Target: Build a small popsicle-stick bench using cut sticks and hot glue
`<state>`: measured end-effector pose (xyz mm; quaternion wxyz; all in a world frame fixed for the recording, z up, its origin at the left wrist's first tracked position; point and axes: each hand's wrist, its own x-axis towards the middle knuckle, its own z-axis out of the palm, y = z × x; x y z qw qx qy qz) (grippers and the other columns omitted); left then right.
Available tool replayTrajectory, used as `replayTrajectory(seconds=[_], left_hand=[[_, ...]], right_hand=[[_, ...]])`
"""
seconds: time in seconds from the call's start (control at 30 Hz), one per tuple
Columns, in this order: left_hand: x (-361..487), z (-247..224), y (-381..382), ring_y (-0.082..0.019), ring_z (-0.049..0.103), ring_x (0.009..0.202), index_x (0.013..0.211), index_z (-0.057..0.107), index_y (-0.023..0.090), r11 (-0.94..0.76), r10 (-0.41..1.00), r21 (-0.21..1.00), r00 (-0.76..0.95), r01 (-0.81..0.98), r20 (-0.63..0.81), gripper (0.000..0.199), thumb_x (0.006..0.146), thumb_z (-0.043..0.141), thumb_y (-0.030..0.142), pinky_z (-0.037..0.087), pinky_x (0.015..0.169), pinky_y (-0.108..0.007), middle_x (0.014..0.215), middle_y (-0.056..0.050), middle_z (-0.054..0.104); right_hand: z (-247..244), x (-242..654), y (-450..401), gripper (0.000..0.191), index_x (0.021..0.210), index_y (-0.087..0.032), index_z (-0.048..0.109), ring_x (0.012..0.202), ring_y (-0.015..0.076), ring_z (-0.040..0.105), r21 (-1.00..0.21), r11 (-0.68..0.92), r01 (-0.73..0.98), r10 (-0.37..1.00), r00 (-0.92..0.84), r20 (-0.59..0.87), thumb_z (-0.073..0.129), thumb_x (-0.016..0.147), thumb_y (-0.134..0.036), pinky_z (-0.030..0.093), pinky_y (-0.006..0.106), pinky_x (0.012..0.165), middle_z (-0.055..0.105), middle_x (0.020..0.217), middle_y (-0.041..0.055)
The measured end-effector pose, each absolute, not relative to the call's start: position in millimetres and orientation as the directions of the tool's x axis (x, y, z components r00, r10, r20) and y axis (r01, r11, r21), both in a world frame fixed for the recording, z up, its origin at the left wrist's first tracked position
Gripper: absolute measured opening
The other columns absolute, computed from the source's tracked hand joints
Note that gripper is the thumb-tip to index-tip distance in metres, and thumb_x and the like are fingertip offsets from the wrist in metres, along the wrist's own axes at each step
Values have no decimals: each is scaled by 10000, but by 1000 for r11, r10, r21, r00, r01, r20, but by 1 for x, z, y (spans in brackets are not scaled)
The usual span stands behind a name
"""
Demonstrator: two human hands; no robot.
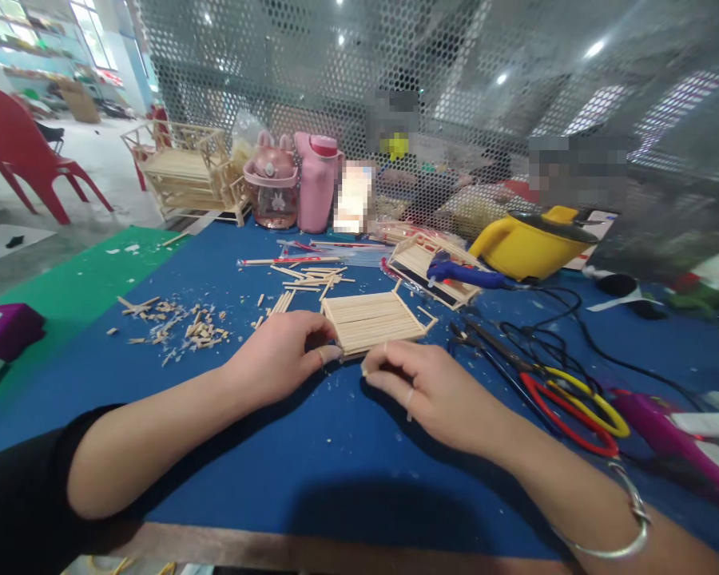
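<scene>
A small panel of pale wooden sticks (371, 319) lies on the blue tabletop (329, 463), with thin sticks jutting from its back and right edges. My left hand (293, 347) is closed on the panel's near left corner, thumb in front and fingers at the side. Beside the near edge, my right hand (425, 383) is pinched, thumb and forefinger together; whatever is between the fingertips is too small to make out. Loose sticks (315, 278) lie behind the panel, and short cut pieces (204, 327) are scattered to the left.
A stick-built model (185, 172), pink bottles (317, 184) and a yellow pot (533, 243) stand at the back. Another stick piece (425, 267) lies under a blue glue gun (467, 274). Scissors (569, 407), pliers and black cables are at the right.
</scene>
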<state>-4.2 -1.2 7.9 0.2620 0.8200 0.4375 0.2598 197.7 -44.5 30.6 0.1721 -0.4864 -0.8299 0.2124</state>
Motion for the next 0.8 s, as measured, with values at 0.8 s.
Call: replayTrajectory(seconds=[0.8], left_hand=[[-4,4,1,-160,597,722,825,642,201,-487,856,628,474,608,205,116,765,571,271,424,619,-257,808,0,686]], right_hand=[[14,181,-21,75,820,-209,668,705,147,649,-636,429,642,899,-234,370,604,782,-216,521,272,689,711,785,-3]])
